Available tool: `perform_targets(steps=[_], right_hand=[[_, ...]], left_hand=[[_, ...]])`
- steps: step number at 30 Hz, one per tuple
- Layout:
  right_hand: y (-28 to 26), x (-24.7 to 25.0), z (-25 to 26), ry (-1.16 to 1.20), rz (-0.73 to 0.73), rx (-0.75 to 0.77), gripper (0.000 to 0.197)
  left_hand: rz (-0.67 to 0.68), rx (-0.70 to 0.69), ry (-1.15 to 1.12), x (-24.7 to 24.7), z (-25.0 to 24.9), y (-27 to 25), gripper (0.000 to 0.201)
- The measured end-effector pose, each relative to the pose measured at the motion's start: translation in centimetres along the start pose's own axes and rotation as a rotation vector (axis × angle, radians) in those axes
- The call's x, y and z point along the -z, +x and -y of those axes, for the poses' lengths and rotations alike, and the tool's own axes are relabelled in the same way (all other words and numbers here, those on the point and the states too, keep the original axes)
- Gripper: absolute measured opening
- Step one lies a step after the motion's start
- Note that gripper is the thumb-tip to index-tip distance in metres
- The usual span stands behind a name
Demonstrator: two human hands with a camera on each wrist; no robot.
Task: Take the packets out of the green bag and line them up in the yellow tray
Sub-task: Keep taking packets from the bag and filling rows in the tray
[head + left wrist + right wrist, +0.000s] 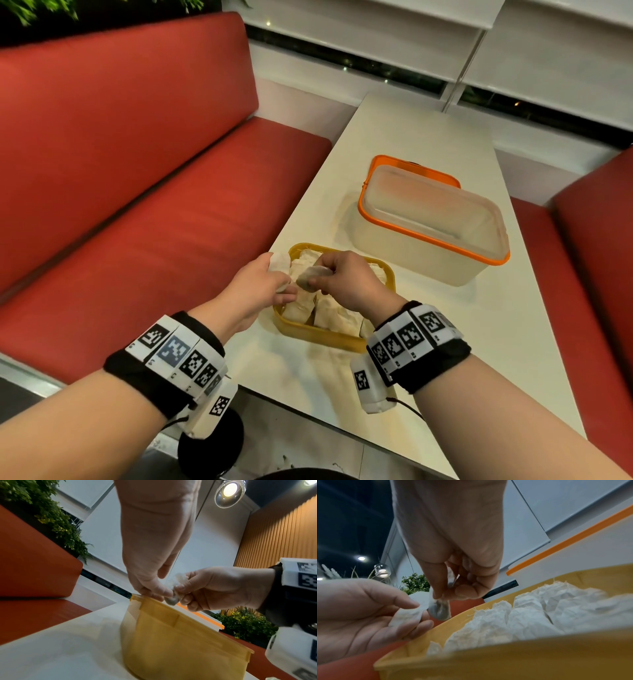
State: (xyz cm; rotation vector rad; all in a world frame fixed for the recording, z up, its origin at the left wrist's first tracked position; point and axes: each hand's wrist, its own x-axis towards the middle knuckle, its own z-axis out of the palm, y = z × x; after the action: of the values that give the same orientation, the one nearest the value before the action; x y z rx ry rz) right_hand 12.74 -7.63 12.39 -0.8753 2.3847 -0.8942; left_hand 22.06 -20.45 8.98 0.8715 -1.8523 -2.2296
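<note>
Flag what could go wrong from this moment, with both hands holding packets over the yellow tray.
1. The right hand pinches a grey packet by its top only; it might slip and land askew.
2. The yellow tray already looks crowded with white packets, so lining up more could disturb them.
3. The left hand holds its packet loosely at the tray's edge; it could drop outside.

The head camera looks down from above and behind both hands, taking in the table [404,137] ahead of them. Each wrist camera sits low and close, tilted up along its own hand toward the ceiling. All three share the tray [310,332] [180,649] [488,660] below the meeting fingers.
</note>
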Motion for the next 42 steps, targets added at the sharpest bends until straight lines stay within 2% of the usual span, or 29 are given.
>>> perform_targets(steps=[5, 9, 12, 16, 24, 28, 32, 35, 38, 42], right_hand=[[0.6, -1.1, 0.4, -0.229, 0.130, 0.010, 0.004], [1.0, -2.3, 0.6, -0.381, 0.266, 0.019, 0.009], [1.3, -3.0, 0.5, -0.470, 0.337, 0.031, 0.024], [1.4, -3.9, -0.1, -0.496, 0.383, 0.023, 0.024], [1.2, -4.3, 0.0, -0.474, 0.330, 0.034, 0.025], [1.1, -4.0, 0.8, -0.518, 0.260, 0.048, 0.024], [1.4, -3.9, 0.4, -0.515, 0.210, 0.013, 0.032], [2.0, -2.0, 0.2, -0.388, 0.141, -0.022, 0.038], [1.6, 0.0, 0.7, -0.102, -0.024, 0.084, 0.032], [1.1, -0.3, 1.8, -0.077, -0.021, 0.199, 0.028]], left_hand=[[-0.042, -0.017, 0.019, 0.2, 0.2, -0.1, 0.017], [-0.056, 0.007, 0.007, 0.3, 0.5, 0.2, 0.029], [-0.054, 0.021, 0.003, 0.4, 0.5, 0.3, 0.038], [-0.048, 0.033, 0.003, 0.5, 0.6, 0.4, 0.049], [-0.041, 0.037, -0.015, 0.5, 0.8, 0.3, 0.051], [-0.030, 0.028, -0.005, 0.5, 0.7, 0.1, 0.043], [-0.039, 0.024, 0.029, 0.6, 0.6, 0.0, 0.050], [-0.015, -0.002, 0.078, 0.6, 0.2, -0.5, 0.038], [0.019, -0.055, 0.120, 0.1, -0.3, -1.2, 0.029], [0.057, -0.096, 0.176, -0.8, -0.5, -1.4, 0.034]])
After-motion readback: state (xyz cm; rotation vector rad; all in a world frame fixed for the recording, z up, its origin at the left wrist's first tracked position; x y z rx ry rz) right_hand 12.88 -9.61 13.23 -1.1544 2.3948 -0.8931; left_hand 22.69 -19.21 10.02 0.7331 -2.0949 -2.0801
